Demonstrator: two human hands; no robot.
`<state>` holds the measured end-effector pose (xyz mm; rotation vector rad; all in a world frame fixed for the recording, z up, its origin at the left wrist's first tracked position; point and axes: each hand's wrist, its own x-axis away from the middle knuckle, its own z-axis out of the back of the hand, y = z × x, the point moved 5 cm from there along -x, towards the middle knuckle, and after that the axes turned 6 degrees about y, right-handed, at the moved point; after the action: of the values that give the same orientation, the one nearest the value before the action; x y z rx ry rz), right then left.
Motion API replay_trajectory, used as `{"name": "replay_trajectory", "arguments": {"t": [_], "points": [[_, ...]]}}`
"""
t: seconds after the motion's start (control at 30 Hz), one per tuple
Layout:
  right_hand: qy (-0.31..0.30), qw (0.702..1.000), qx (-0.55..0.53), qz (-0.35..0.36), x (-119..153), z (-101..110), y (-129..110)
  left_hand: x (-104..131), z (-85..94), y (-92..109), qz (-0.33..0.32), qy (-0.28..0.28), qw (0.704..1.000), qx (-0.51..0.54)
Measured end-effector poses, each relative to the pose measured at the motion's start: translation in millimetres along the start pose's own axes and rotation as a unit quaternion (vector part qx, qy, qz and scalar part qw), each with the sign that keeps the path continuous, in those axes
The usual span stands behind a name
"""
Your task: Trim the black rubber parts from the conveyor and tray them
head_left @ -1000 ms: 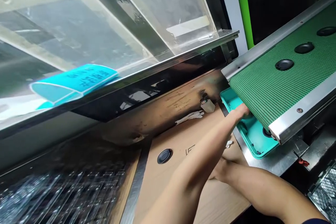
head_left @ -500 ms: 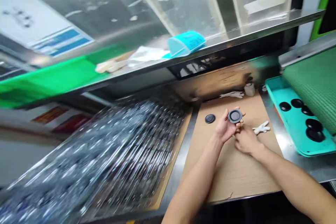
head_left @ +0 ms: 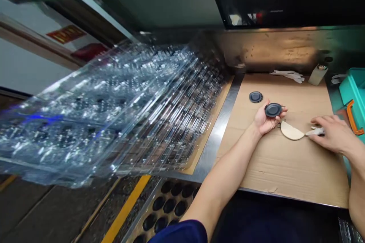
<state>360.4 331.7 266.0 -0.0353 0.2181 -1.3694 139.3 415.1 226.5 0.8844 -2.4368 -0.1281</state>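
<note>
My left hand [head_left: 268,119] is raised over the cardboard, palm up, with its fingers around a dark, round, flanged cap [head_left: 273,110]. Another dark round cap [head_left: 256,97] lies on the cardboard just beyond that hand. A cream half-round pad [head_left: 292,131] rests between my two hands. At the right, my right hand [head_left: 332,133] has its thumb and fingers closed about a crumpled white glove [head_left: 315,131], low over the cardboard. Part of this glove is hidden by the fingers.
Stacked clear plastic trays [head_left: 137,110] lean at the left. The cardboard sheet [head_left: 285,171] covers the metal bench. At its back are a white glove [head_left: 289,75] and a small bottle [head_left: 318,74]. A teal bin [head_left: 352,87] stands right; a tray of dark discs [head_left: 169,205] sits below.
The view has swung down and left. My right hand has parted from my left and moved right onto the white glove. The cream pad now shows. My left hand still holds the cap.
</note>
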Motion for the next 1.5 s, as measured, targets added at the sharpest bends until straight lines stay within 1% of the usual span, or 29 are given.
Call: {"name": "replay_trajectory", "arguments": {"t": [0.07, 0.1, 0.13, 0.17, 0.27, 0.33, 0.4, 0.53, 0.63, 0.7, 0.77, 0.93, 1.07, 1.2, 1.33, 1.43, 1.5], "points": [[-0.037, 0.999, -0.022, -0.003, -2.3, 1.6, 12.6, 1.0, -2.0, 0.5, 0.002, -0.004, 1.000, 0.003], [-0.041, 0.998, -0.041, -0.006, -4.1, 2.7, 14.5, 1.3, -2.6, 0.6, 0.001, -0.001, 1.000, 0.005], [-0.031, 0.998, -0.059, -0.015, -6.3, 4.9, 14.9, 1.4, -2.8, 0.8, -0.001, 0.006, 1.000, 0.007], [-0.006, 0.997, -0.072, -0.036, -8.5, 8.2, 14.7, 1.5, -2.6, 0.9, -0.004, 0.015, 1.000, 0.005], [0.102, 0.983, -0.095, -0.120, -12.4, 19.9, 14.6, 1.7, -0.9, 1.2, -0.012, 0.034, 0.999, -0.019], [0.147, 0.971, -0.116, -0.151, -13.3, 22.3, 13.9, 2.3, -0.2, 1.6, -0.021, 0.036, 0.999, -0.035], [0.165, 0.966, -0.126, -0.156, -14.8, 19.3, 11.9, 4.2, -1.1, 1.5, -0.030, 0.026, 0.998, -0.038], [0.183, 0.962, -0.131, -0.155, -17.6, 7.6, 5.9, 12.1, -6.9, -1.2, -0.037, -0.014, 0.999, -0.025], [0.197, 0.957, -0.143, -0.155, -18.3, 2.8, -0.2, 18.4, -10.8, -4.1, -0.035, -0.039, 0.998, -0.019], [0.195, 0.957, -0.147, -0.154, -18.0, 2.1, -4.5, 20.7, -12.0, -6.5, -0.025, -0.047, 0.998, -0.022], [0.193, 0.957, -0.153, -0.155, -16.7, 2.3, -7.6, 20.8, -11.2, -8.7, -0.011, -0.041, 0.999, -0.023], [0.191, 0.952, -0.181, -0.160, -14.1, -0.3, -9.2, 15.4, -3.4, -12.4, 0.040, 0.014, 0.999, 0.001], [0.170, 0.951, -0.212, -0.149, -20.3, -0.3, -17.9, 11.7, -0.6, -12.2, 0.054, 0.032, 0.998, 0.007], [0.159, 0.965, -0.193, -0.084, -38.9, 9.4, -44.6, 11.2, -0.8, -13.0, 0.070, 0.043, 0.997, -0.011], [0.122, 0.976, -0.182, -0.007, -66.0, 13.0, -72.9, 9.7, 3.2, -12.9, 0.093, 0.054, 0.994, -0.025], [0.103, 0.978, -0.181, 0.006, -84.6, 13.0, -82.2, 1.8, 14.8, -9.6, 0.090, 0.073, 0.993, -0.035], [0.100, 0.978, -0.183, -0.001, -93.2, 13.7, -82.9, -7.0, 26.7, -5.6, 0.067, 0.098, 0.991, -0.054]]}}
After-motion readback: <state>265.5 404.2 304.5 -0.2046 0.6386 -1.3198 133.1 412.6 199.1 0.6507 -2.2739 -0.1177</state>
